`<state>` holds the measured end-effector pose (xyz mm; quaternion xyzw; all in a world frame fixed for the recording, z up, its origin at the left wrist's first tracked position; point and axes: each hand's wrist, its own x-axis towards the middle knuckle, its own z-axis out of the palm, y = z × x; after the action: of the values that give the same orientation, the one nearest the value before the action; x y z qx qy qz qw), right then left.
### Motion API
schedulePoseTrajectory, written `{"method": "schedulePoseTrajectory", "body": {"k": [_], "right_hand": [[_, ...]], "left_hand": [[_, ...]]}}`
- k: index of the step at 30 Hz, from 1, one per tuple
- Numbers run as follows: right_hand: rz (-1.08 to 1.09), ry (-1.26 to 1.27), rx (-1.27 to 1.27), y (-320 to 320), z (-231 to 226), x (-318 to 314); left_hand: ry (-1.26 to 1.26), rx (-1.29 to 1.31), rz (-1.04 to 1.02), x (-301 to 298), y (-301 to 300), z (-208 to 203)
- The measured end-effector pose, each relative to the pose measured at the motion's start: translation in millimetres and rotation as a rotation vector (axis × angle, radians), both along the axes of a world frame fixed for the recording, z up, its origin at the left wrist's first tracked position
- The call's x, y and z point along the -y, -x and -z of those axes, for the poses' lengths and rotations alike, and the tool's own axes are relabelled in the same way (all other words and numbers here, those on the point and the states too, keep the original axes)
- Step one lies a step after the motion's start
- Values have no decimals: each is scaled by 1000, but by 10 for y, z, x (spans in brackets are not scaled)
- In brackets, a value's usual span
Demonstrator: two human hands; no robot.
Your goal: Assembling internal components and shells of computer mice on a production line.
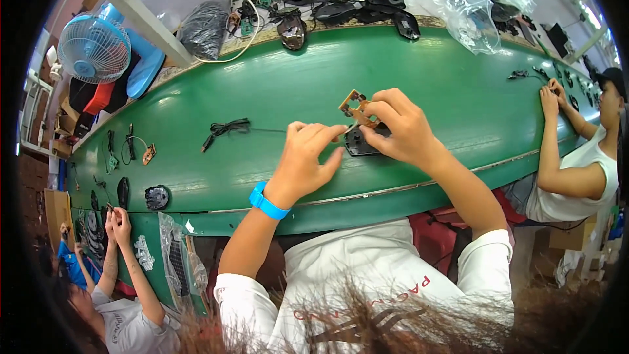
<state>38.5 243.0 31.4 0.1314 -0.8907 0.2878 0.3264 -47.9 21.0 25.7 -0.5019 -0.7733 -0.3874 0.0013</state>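
Observation:
In the middle of the green surface, my right hand (403, 128) pinches a small tan circuit board (354, 102) with dark parts on it, tilted above a black mouse shell (359, 144). Part of that shell is hidden beneath the right fingers. My left hand (308, 157), with a blue band at its wrist, is closed at the light wire end (349, 129) beside the board. A black cable (227, 128) lies bundled to the left, its plug toward me, and a strand runs from it to the left hand.
Mouse shells (292, 31), boards and clear bags (468, 16) line the far ledge. Left lie a small board with a cable (149, 153) and an open mouse shell (156, 197). A blue fan (94, 49) stands far left. Co-workers (576, 164) (131, 295) handle parts at both sides.

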Motion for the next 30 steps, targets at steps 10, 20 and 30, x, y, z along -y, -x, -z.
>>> {"method": "schedulePoseTrajectory", "body": {"k": [10, 20, 30], "right_hand": [[210, -193, -122, -419, 157, -236], [294, -194, -74, -672, 239, -306], [231, -249, 4, -726, 207, -228]], "left_hand": [[-66, 207, 121, -64, 111, 105], [13, 253, 101, -141, 266, 258], [81, 42, 178, -290, 339, 345]]}}
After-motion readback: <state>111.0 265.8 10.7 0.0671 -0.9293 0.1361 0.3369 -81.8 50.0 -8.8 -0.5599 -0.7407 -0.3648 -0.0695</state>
